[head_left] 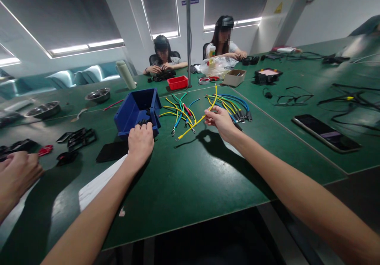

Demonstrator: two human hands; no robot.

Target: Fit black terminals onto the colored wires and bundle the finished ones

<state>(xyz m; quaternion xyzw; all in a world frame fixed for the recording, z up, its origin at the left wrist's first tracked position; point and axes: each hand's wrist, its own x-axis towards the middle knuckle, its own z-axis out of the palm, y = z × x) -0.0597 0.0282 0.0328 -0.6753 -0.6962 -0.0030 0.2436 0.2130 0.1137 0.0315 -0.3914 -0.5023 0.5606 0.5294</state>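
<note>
My right hand [220, 122] pinches a yellow wire [198, 123] near its middle and holds it above the table, its near end pointing down to the left. My left hand [140, 140] is at the front of a blue bin [127, 132], fingers curled over the low front edge beside small black pieces [143, 122]. Its fingertips are hidden, so what they grip does not show. Between the hands and beyond lies a loose pile of yellow, green and blue wires [179, 112] with metal end lugs. A second bunch of wires [237, 106] lies behind my right hand.
A phone [326, 132] and glasses [293, 98] lie to the right. A red tray [177, 83] stands near a metal pole [189, 39]. Another person's hand [20, 174] is at the left, near black parts [80, 138]. Two people sit across the table.
</note>
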